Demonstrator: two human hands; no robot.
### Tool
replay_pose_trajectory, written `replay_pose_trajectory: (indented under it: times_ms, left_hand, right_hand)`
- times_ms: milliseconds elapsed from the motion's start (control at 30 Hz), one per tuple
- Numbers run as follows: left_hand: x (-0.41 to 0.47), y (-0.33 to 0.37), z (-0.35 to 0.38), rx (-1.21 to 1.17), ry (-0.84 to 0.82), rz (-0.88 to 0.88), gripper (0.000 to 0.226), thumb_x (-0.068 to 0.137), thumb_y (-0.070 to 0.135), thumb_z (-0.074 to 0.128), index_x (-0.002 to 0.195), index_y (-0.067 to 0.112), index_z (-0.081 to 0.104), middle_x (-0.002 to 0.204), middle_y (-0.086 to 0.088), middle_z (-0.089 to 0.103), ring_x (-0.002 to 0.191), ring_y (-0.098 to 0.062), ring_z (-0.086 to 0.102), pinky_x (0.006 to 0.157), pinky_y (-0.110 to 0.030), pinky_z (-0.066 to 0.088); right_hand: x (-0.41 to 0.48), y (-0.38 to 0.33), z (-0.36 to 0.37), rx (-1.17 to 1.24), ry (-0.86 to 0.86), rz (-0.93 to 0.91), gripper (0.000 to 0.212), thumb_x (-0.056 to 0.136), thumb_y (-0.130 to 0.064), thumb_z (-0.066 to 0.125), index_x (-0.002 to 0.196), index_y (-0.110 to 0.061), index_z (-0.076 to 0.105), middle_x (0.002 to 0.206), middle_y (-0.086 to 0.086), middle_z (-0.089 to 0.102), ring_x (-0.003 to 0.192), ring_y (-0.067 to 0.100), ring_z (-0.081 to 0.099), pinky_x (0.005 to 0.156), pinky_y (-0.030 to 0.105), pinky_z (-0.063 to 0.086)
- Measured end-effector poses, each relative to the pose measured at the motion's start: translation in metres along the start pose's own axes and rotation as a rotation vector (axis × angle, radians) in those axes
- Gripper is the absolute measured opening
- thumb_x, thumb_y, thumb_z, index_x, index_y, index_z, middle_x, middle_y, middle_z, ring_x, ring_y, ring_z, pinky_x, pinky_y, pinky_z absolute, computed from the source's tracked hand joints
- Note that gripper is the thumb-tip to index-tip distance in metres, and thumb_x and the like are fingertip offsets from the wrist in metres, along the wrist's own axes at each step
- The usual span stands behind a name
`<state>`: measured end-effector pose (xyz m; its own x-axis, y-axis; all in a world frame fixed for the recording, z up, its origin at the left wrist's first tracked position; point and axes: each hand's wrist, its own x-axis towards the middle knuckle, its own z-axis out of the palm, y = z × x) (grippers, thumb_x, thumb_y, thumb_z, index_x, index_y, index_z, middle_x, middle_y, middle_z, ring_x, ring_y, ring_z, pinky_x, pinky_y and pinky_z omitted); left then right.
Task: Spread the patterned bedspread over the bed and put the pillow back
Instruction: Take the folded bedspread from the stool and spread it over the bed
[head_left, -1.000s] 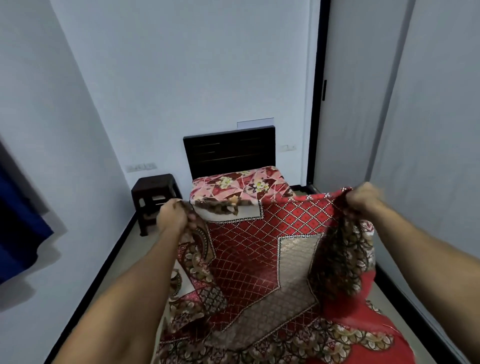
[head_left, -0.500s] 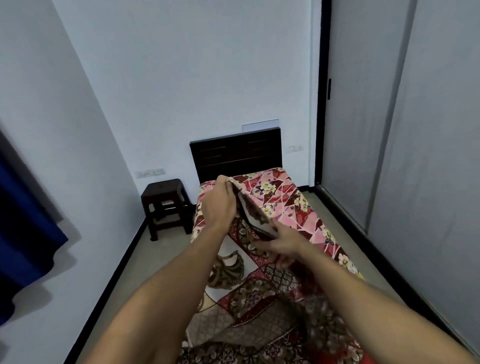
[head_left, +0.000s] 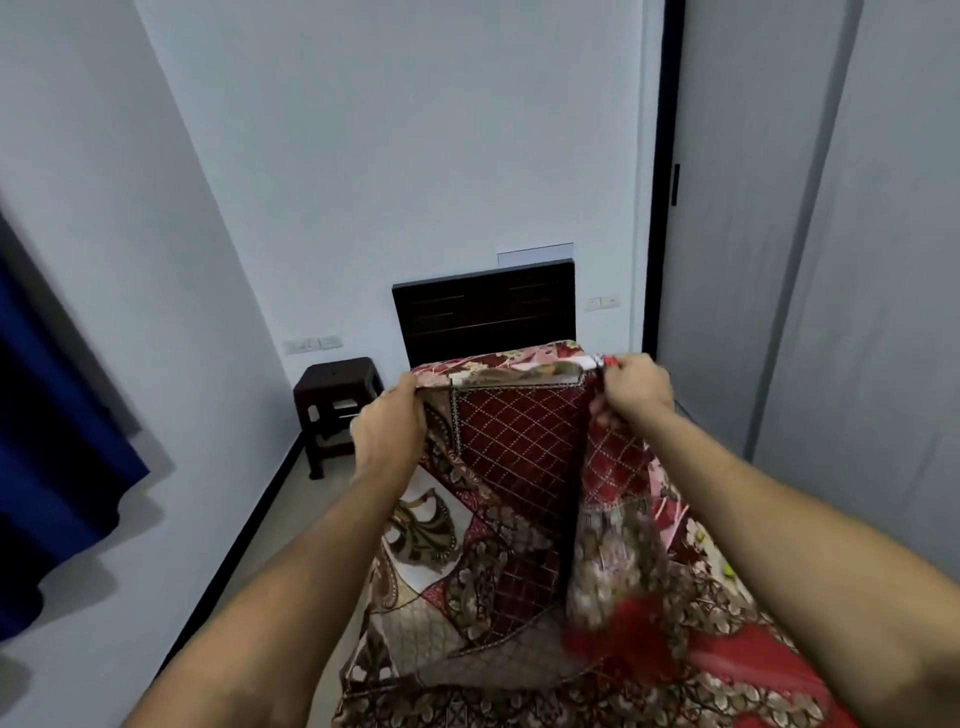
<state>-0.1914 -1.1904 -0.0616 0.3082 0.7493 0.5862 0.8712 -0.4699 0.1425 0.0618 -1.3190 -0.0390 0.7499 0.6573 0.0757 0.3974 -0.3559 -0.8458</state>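
A red and brown patterned bedspread (head_left: 519, 467) hangs raised over the narrow bed. My left hand (head_left: 387, 431) grips its top edge at the left. My right hand (head_left: 636, 389) grips the same edge at the right. The cloth stretches between them and drapes down in folds toward me. Beyond the raised edge shows the pink flowered sheet (head_left: 524, 358) of the bed, up to the dark headboard (head_left: 483, 312). No pillow is in sight.
A dark stool (head_left: 337, 405) stands left of the bed by the back wall. A blue curtain (head_left: 57, 457) hangs at the left. Grey wardrobe doors (head_left: 831, 260) run along the right, leaving a narrow strip of floor on each side.
My hands were close together on the cloth half a second ago. They have since spread apart and lifted the bedspread's edge toward the headboard.
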Motion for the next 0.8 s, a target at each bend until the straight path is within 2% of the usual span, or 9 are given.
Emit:
replay_pose_trajectory:
  times_ms: [100,200,300,400,467,533,600,700,800]
  left_hand:
    - [0.026,0.014,-0.013,0.036,0.004,-0.094,0.016,0.096,0.010,0.046,0.112,0.012,0.045,0.083,-0.013,0.066,0.078,-0.040,0.065,0.055,-0.037,0.035]
    - [0.062,0.030,-0.037,-0.076,-0.044,-0.266,0.029,0.095,0.008,0.046,0.123,0.006,0.041,0.103,-0.022,0.066,0.097,-0.044,0.063,0.073,-0.046,0.049]
    - [0.091,0.037,-0.051,-0.263,-0.118,-0.441,0.033,0.092,0.019,0.047,0.123,0.008,0.051,0.101,-0.013,0.070,0.096,-0.033,0.069,0.079,-0.039,0.054]
    - [0.101,0.039,-0.049,-0.680,-0.226,-0.575,0.029,0.098,0.015,0.037,0.122,0.014,0.054,0.070,-0.007,0.074,0.051,-0.017,0.070,0.044,-0.025,0.046]
    - [0.099,0.041,-0.048,-1.014,-0.269,-0.628,0.038,0.102,0.009,0.027,0.136,0.012,0.045,0.073,-0.013,0.075,0.049,-0.020,0.069,0.033,-0.021,0.036]
    - [0.095,0.043,-0.049,-1.260,-0.267,-0.666,0.037,0.104,0.008,0.020,0.131,0.015,0.044,0.085,-0.018,0.075,0.060,-0.026,0.073,0.032,-0.020,0.040]
    - [0.092,0.046,-0.044,-1.410,-0.228,-0.663,0.036,0.104,0.009,0.020,0.120,0.021,0.049,0.093,-0.019,0.074,0.077,-0.031,0.074,0.053,-0.032,0.059]
    - [0.091,0.043,-0.026,-1.172,-0.102,-0.502,0.038,0.098,0.010,0.030,0.111,0.029,0.060,0.098,-0.012,0.075,0.095,-0.031,0.071,0.092,-0.048,0.055]
    - [0.082,0.040,-0.028,-0.534,-0.093,-0.206,0.040,0.099,0.015,0.037,0.130,0.029,0.059,0.121,-0.012,0.068,0.111,-0.034,0.061,0.099,-0.042,0.048]
  right_hand:
    - [0.009,-0.052,-0.025,0.000,0.125,-0.145,0.031,0.097,-0.015,0.037,0.097,-0.021,0.068,0.055,0.003,0.070,0.039,0.018,0.065,0.059,0.034,0.062]
    - [0.016,-0.085,-0.037,-0.014,0.231,-0.237,0.033,0.087,-0.009,0.040,0.100,-0.019,0.069,0.058,0.005,0.070,0.037,0.013,0.055,0.071,0.026,0.057]
    - [0.021,-0.105,-0.042,0.101,0.200,-0.221,0.036,0.083,-0.007,0.032,0.093,-0.016,0.066,0.052,0.003,0.069,0.043,0.021,0.066,0.054,0.027,0.055]
    - [0.030,-0.114,-0.042,0.257,0.153,-0.202,0.040,0.085,-0.001,0.027,0.089,-0.016,0.064,0.058,0.010,0.071,0.046,0.031,0.068,0.042,0.029,0.049]
    - [0.031,-0.116,-0.045,0.361,0.152,-0.173,0.039,0.091,0.001,0.029,0.088,-0.018,0.063,0.065,0.013,0.073,0.047,0.031,0.069,0.042,0.032,0.052]
    - [0.035,-0.112,-0.045,0.425,0.149,-0.124,0.034,0.095,-0.002,0.036,0.086,-0.021,0.063,0.071,0.013,0.073,0.051,0.029,0.070,0.048,0.037,0.058]
    - [0.047,-0.102,-0.044,0.373,0.165,-0.096,0.025,0.082,-0.009,0.046,0.074,-0.023,0.065,0.072,0.011,0.074,0.058,0.030,0.072,0.060,0.045,0.062]
    - [0.068,-0.085,-0.047,0.149,0.228,-0.111,0.038,0.065,-0.014,0.042,0.077,-0.031,0.074,0.082,0.010,0.075,0.078,0.036,0.073,0.076,0.048,0.062]
    - [0.039,-0.082,-0.061,-0.123,0.240,-0.192,0.039,0.083,-0.008,0.047,0.107,-0.020,0.075,0.109,0.016,0.071,0.103,0.038,0.066,0.092,0.041,0.057]
